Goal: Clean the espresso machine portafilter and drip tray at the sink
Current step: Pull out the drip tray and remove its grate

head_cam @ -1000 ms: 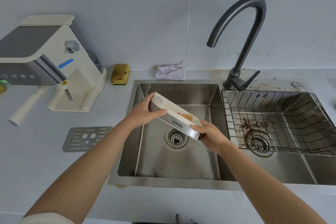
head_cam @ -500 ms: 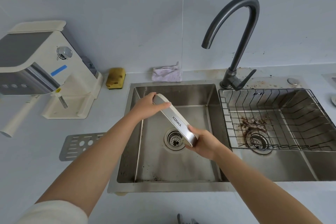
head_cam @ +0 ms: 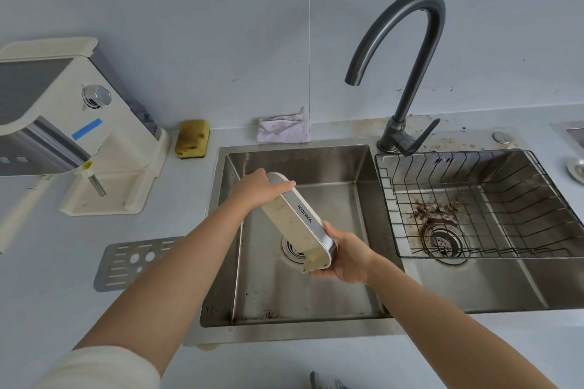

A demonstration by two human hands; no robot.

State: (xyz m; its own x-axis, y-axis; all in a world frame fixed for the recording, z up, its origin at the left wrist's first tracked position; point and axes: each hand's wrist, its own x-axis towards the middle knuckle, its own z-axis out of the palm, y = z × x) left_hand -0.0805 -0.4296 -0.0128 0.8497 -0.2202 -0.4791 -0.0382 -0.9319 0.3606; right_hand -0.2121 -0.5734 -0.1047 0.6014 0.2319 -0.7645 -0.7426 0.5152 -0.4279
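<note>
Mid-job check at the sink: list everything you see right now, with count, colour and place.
drip tray: 1, cream with steel front, tipped over the left basin
espresso machine: 1, cream and steel, counter far left
perforated grate: 1, grey metal, flat on counter left of sink
sponge: 1, yellow, stained, counter behind sink
cloth: 1, pale, against the wall behind sink
faucet: 1, dark grey, between the basins
sink: 1, steel, two basins
wire basket: 1, black, in right basin
coffee grounds: one patch, brown, by right drain
left hand: 1, grips tray's upper end
right hand: 1, holds tray's lower end
</note>
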